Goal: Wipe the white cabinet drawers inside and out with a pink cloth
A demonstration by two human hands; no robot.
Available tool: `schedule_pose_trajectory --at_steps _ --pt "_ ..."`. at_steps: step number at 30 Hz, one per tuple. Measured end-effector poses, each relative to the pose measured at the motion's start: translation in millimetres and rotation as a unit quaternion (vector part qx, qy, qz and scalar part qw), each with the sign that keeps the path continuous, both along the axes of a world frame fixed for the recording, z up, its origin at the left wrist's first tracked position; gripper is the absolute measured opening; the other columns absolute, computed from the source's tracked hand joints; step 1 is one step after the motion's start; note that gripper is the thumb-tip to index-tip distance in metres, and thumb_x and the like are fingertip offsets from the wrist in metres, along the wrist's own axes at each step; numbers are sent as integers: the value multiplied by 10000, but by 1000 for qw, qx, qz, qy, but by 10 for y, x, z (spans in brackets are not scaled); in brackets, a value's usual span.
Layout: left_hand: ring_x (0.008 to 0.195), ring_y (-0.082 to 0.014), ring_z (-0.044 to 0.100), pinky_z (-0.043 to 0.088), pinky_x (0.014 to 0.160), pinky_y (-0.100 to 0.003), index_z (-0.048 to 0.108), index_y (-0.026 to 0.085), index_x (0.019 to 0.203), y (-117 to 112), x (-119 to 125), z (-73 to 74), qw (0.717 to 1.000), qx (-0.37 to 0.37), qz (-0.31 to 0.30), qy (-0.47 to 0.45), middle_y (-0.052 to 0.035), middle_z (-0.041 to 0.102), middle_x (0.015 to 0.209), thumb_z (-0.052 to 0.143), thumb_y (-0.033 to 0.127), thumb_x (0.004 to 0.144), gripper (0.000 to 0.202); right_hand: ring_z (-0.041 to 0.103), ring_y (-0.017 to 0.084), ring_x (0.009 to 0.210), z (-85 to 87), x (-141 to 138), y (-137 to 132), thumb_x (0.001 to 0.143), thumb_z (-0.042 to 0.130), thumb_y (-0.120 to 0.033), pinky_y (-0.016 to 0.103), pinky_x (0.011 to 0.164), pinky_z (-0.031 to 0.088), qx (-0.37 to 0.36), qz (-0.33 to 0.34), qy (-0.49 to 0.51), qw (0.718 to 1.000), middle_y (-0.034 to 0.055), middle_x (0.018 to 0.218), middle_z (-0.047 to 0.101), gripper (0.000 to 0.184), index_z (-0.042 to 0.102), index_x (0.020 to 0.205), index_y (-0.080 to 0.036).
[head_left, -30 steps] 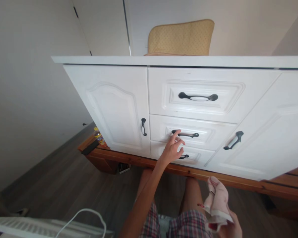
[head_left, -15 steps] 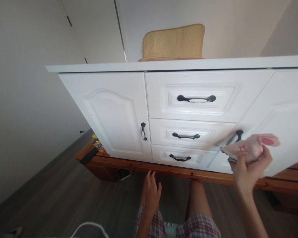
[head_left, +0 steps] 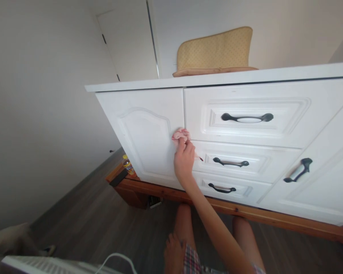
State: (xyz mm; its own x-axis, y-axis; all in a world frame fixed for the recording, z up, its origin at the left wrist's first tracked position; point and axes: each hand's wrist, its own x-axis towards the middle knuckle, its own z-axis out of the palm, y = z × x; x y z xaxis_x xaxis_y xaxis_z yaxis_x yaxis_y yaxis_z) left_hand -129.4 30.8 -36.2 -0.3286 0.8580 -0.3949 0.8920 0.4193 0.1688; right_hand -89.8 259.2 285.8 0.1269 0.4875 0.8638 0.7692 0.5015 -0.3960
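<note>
Right hand [head_left: 184, 160] moved from right of frame to centre, clasping pink cloth [head_left: 180, 134] against cabinet door [head_left: 144, 140]; left hand [head_left: 174, 252] rested open on leg [head_left: 185, 222].

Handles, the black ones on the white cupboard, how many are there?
4: top drawer handle, middle drawer handle, bottom drawer handle, and right door handle. Another may hide behind the right hand, which presses a pink cloth on the left door.

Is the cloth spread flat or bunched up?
Bunched up: the pink cloth is a crumpled wad, gripped by the right hand against the left cabinet door.
</note>
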Motion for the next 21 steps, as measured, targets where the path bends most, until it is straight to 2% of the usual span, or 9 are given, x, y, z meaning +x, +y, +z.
schedule_pose_trajectory --at_steps 3,7,9,12,15,17,19,21 --pt "1297 -336 726 581 1030 -377 657 53 1478 31 -79 -15 1000 -1 -14 -6 -251 696 1432 448 368 1140 507 528 313 1171 -90 -152 -19 1081 325 -69 571 1057 522 -30 18 -11 999 257 1351 558 569 464 1629 -131" --pt "1267 -334 746 580 1015 -380 651 80 1471 49 -142 -32 1000 -3 -30 -4 -240 709 1408 463 398 1145 493 532 320 1199 -245 63 -42 1072 332 -59 565 1066 522 -67 34 -44 996 266 1384 576 564 534 1596 -118" --pt "1280 -340 742 577 1016 -384 646 83 1468 59 -152 -38 999 -3 -40 1 -245 707 1409 470 395 1143 484 541 321 1203 -409 201 -58 1076 350 -75 564 1067 523 -83 48 -64 993 268 1409 577 555 563 1585 -134" --pt "1263 -343 750 579 1005 -388 652 86 1453 69 -163 -44 999 -2 -53 5 -244 713 1396 475 394 1143 471 559 311 1205 -806 433 -87 1094 357 -119 555 1069 520 -96 47 -45 993 260 1429 579 518 614 1542 -165" --pt "1242 -346 759 586 993 -390 662 82 1436 62 -164 -50 998 0 -59 10 -239 720 1380 458 404 1154 474 563 333 1251 -1274 796 -127 1105 380 -237 580 1075 519 -93 27 45 994 260 1419 572 465 663 1466 -155" --pt "1241 -349 760 589 987 -388 678 83 1410 54 -152 -56 998 2 -59 14 -235 725 1363 447 410 1159 472 551 356 1278 -1510 1138 -153 1094 404 -330 610 1085 510 -82 -1 108 991 265 1418 555 482 660 1453 -135" --pt "1249 -353 757 589 995 -391 685 84 1396 51 -132 -64 998 5 -56 16 -236 721 1366 428 412 1162 477 540 356 1276 -1624 1543 -167 1080 436 -401 624 1113 485 -64 -43 147 986 251 1406 538 507 650 1452 -132" --pt "1262 -356 754 586 1011 -401 678 75 1399 57 -117 -72 998 7 -53 13 -248 713 1380 400 414 1165 497 530 346 1262 -1609 1987 -174 1066 466 -453 612 1140 462 -44 -90 167 981 225 1366 531 513 664 1418 -136"
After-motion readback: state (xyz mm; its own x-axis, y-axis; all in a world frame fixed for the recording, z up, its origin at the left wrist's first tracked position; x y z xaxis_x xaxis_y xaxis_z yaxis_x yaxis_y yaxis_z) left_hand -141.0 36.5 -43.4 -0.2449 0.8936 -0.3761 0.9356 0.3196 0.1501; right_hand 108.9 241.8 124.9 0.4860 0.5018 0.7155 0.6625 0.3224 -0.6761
